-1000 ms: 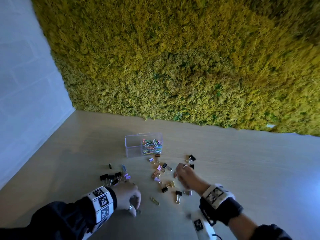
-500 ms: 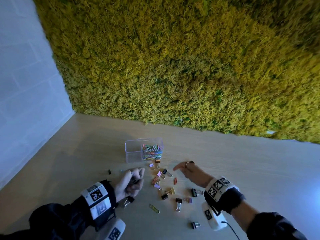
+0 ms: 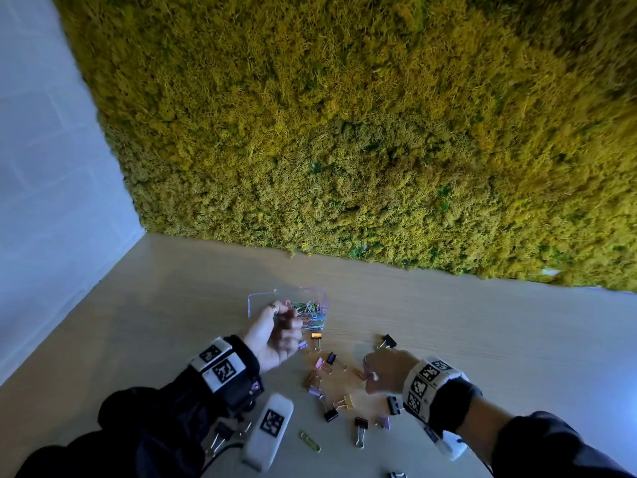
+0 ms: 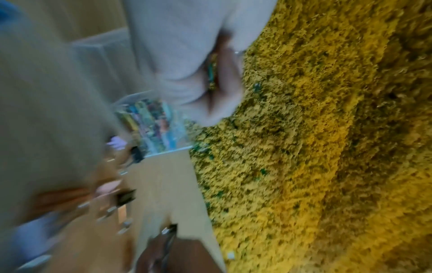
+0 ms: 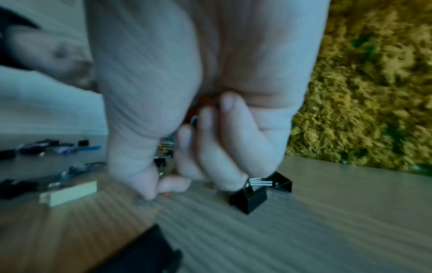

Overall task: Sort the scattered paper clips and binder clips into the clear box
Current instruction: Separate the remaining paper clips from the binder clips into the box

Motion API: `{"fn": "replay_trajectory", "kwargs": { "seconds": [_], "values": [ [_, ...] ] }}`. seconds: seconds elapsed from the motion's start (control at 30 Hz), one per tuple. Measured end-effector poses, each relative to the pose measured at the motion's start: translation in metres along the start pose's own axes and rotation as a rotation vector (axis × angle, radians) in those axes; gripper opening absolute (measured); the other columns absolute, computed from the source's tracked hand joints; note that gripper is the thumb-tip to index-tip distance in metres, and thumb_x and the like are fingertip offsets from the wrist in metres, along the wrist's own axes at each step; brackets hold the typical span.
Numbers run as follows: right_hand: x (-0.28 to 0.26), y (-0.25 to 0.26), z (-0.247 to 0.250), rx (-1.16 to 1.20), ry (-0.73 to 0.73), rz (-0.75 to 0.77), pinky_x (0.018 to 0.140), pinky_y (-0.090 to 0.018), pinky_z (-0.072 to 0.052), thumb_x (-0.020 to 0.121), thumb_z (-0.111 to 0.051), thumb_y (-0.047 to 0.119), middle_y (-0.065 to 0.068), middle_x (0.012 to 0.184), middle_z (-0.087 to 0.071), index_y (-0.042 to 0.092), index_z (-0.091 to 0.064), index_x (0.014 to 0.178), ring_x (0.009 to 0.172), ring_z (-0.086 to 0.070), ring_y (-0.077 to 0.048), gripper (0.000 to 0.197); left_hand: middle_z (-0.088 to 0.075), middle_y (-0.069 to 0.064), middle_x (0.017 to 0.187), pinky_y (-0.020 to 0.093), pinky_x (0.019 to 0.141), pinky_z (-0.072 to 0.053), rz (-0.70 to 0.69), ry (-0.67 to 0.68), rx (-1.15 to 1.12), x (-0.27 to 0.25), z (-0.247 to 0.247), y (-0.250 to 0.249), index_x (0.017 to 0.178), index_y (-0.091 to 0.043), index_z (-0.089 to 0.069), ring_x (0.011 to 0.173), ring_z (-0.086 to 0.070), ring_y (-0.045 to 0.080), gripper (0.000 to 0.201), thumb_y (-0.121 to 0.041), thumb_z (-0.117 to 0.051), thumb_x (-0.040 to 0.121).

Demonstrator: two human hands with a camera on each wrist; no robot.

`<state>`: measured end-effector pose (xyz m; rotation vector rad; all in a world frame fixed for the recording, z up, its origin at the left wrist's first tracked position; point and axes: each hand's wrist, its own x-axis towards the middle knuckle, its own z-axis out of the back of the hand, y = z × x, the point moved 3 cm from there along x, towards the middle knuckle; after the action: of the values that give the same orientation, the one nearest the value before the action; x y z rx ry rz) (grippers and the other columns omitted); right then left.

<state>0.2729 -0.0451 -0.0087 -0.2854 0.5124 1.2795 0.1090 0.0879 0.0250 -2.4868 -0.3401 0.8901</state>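
Observation:
The clear box stands on the wooden table, its right compartment full of coloured paper clips. My left hand hovers palm up at the box's front left, fingers curled round dark binder clips; its wrist view is blurred. My right hand is low on the table among scattered binder clips. In the right wrist view its curled fingers hide something red-orange in the palm, thumb and forefinger pinch together at the tabletop, and a black binder clip lies beside them.
More binder clips lie near the table's front, a black one beyond my right hand. A yellow paper clip lies at the front. A moss wall bounds the table behind, a white wall on the left.
My left hand lifted off the table at the left and travelled up to the box with clips in it. My right hand came back down among the scattered clips.

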Motion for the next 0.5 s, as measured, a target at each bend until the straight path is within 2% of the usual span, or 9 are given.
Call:
{"fn": "replay_trajectory", "kwargs": {
  "seconds": [0.07, 0.1, 0.13, 0.2, 0.27, 0.33, 0.43, 0.47, 0.5],
  "values": [
    [0.004, -0.003, 0.003, 0.066, -0.054, -0.021, 0.074, -0.028, -0.042, 0.083, -0.054, 0.033, 0.004, 0.067, -0.048, 0.025, -0.038, 0.063, 0.08, -0.049, -0.018, 0.027, -0.053, 0.008, 0.051, 0.019, 0.035, -0.046, -0.037, -0.078, -0.122, 0.01, -0.006, -0.013, 0.071, -0.005, -0.051, 0.038, -0.051, 0.014, 0.029, -0.011, -0.029, 0.09],
    [0.006, -0.004, 0.008, 0.127, -0.089, -0.022, 0.069, -0.025, -0.041, 0.083, -0.056, 0.033, 0.009, 0.062, -0.042, 0.026, -0.034, 0.059, 0.077, -0.048, -0.016, 0.032, -0.056, 0.013, 0.06, 0.025, 0.046, -0.055, -0.053, -0.104, -0.179, 0.012, -0.008, -0.019, 0.076, 0.0, -0.053, 0.05, -0.058, 0.02, 0.03, -0.011, -0.029, 0.092],
    [0.007, -0.005, 0.012, 0.182, -0.107, -0.014, 0.064, -0.023, -0.039, 0.082, -0.058, 0.031, 0.01, 0.063, -0.043, 0.028, -0.035, 0.061, 0.077, -0.047, -0.015, 0.032, -0.058, 0.019, 0.073, 0.032, 0.062, -0.058, -0.064, -0.128, -0.22, 0.015, -0.01, -0.024, 0.084, 0.003, -0.054, 0.065, -0.061, 0.025, 0.029, -0.012, -0.031, 0.093],
    [0.006, -0.006, 0.02, 0.247, -0.112, -0.015, 0.063, -0.024, -0.033, 0.082, -0.061, 0.028, 0.002, 0.079, -0.055, 0.025, -0.042, 0.076, 0.08, -0.046, -0.013, 0.02, -0.054, 0.026, 0.099, 0.044, 0.089, -0.05, -0.053, -0.162, -0.244, 0.019, -0.011, -0.029, 0.105, 0.007, -0.05, 0.093, -0.057, 0.033, 0.031, -0.017, -0.034, 0.095],
    [0.008, -0.007, 0.017, 0.27, -0.11, -0.039, 0.07, -0.024, -0.033, 0.082, -0.062, 0.037, -0.007, 0.101, -0.061, 0.024, -0.048, 0.094, 0.083, -0.049, -0.015, 0.023, -0.047, 0.03, 0.12, 0.049, 0.103, -0.04, -0.044, -0.187, -0.238, 0.025, -0.01, -0.03, 0.122, 0.012, -0.041, 0.111, -0.05, 0.038, 0.042, -0.02, -0.036, 0.095],
    [0.016, -0.008, 0.007, 0.25, -0.096, -0.079, 0.076, -0.028, -0.041, 0.079, -0.063, 0.046, -0.005, 0.103, -0.061, 0.02, -0.055, 0.102, 0.091, -0.056, -0.02, 0.035, -0.035, 0.036, 0.134, 0.048, 0.111, -0.031, -0.027, -0.187, -0.255, 0.029, -0.008, -0.03, 0.133, 0.015, -0.027, 0.125, -0.039, 0.043, 0.054, -0.022, -0.037, 0.095],
    [0.024, -0.004, 0.003, 0.18, -0.035, -0.058, 0.084, -0.028, -0.046, 0.078, -0.067, 0.04, 0.002, 0.081, -0.062, 0.019, -0.067, 0.095, 0.094, -0.064, -0.022, 0.027, -0.016, 0.037, 0.145, 0.047, 0.115, -0.021, -0.036, -0.178, -0.319, 0.028, -0.008, -0.031, 0.138, 0.015, -0.011, 0.137, -0.02, 0.045, 0.065, -0.026, -0.036, 0.095],
    [0.025, -0.003, 0.002, 0.187, -0.015, -0.056, 0.085, -0.028, -0.046, 0.08, -0.066, 0.036, 0.002, 0.082, -0.065, 0.016, -0.068, 0.096, 0.096, -0.064, -0.023, 0.025, -0.013, 0.037, 0.146, 0.047, 0.116, -0.02, -0.039, -0.181, -0.34, 0.027, -0.008, -0.032, 0.137, 0.017, -0.009, 0.138, -0.018, 0.045, 0.067, -0.028, -0.036, 0.095],
    [0.025, -0.002, 0.001, 0.205, -0.006, -0.056, 0.085, -0.028, -0.046, 0.082, -0.063, 0.031, -0.002, 0.091, -0.068, 0.012, -0.066, 0.099, 0.098, -0.063, -0.024, 0.025, -0.009, 0.037, 0.147, 0.047, 0.116, -0.019, -0.046, -0.18, -0.336, 0.024, -0.009, -0.033, 0.137, 0.018, -0.007, 0.138, -0.016, 0.045, 0.069, -0.029, -0.036, 0.095]
  ]
}}
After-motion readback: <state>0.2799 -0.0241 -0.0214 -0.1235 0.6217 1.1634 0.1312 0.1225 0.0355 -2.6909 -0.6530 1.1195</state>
